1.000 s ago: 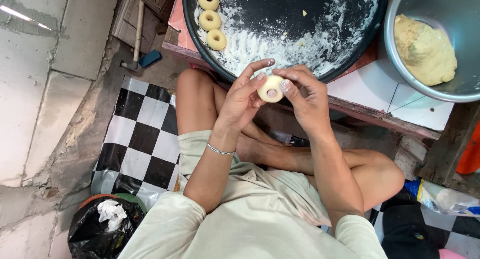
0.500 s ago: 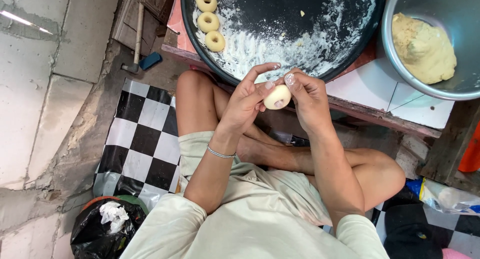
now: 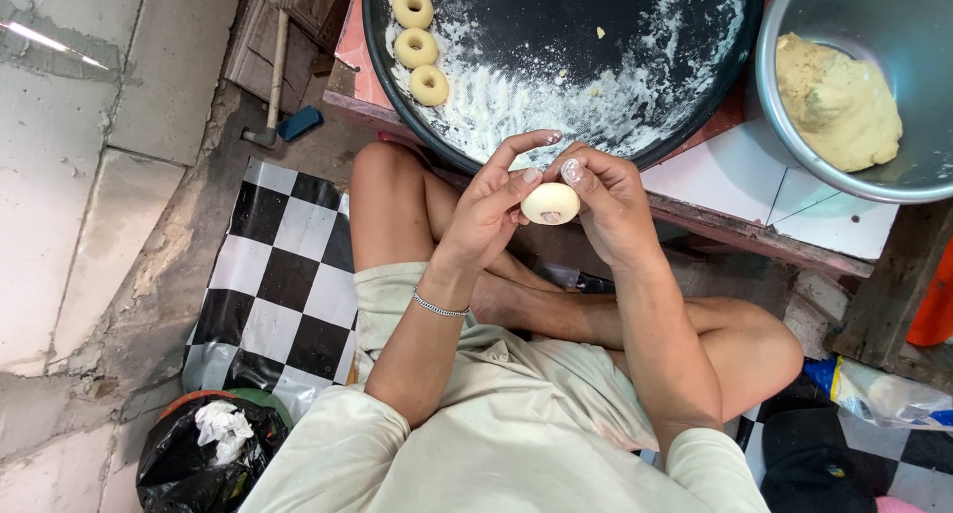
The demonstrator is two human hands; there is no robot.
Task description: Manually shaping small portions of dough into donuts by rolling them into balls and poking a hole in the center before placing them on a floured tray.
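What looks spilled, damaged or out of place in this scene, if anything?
Nothing looks damaged. White flour lies scattered unevenly over the black round tray, with a few dough crumbs. The left hand and right hand hold a dough ball between them; three dough rings sit in a neat line.

A low desk (image 3: 794, 210) with a white tiled top and worn wooden edge carries a round black floured tray (image 3: 556, 37) and, touching it on the right, a metal bowl (image 3: 893, 37); below lies a black-and-white checkered floor (image 3: 283, 285)
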